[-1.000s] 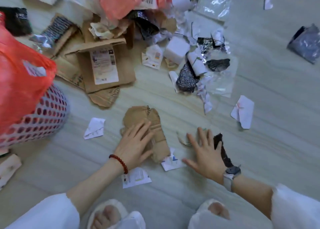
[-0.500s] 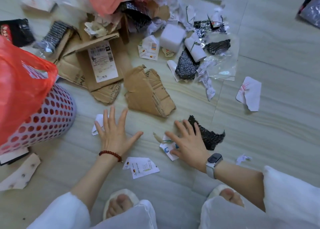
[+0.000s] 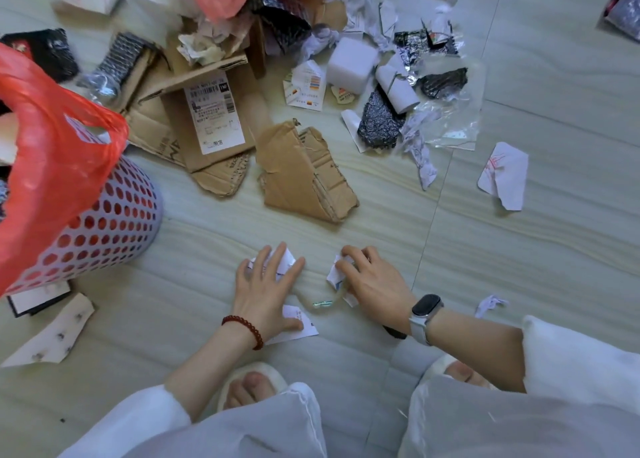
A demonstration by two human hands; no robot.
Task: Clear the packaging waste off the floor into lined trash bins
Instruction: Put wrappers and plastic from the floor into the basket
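Floor stretches under a wide litter of packaging. I see the bin at my left, its red liner draped open, I judge to take scraps. Flattened boxes and a torn cardboard piece lie beyond reach. My left hand presses flat, fingers spread, on white paper scraps, probably to rake them in. My right hand curls its fingers around a crumpled scrap. Something dark under that wrist is hidden.
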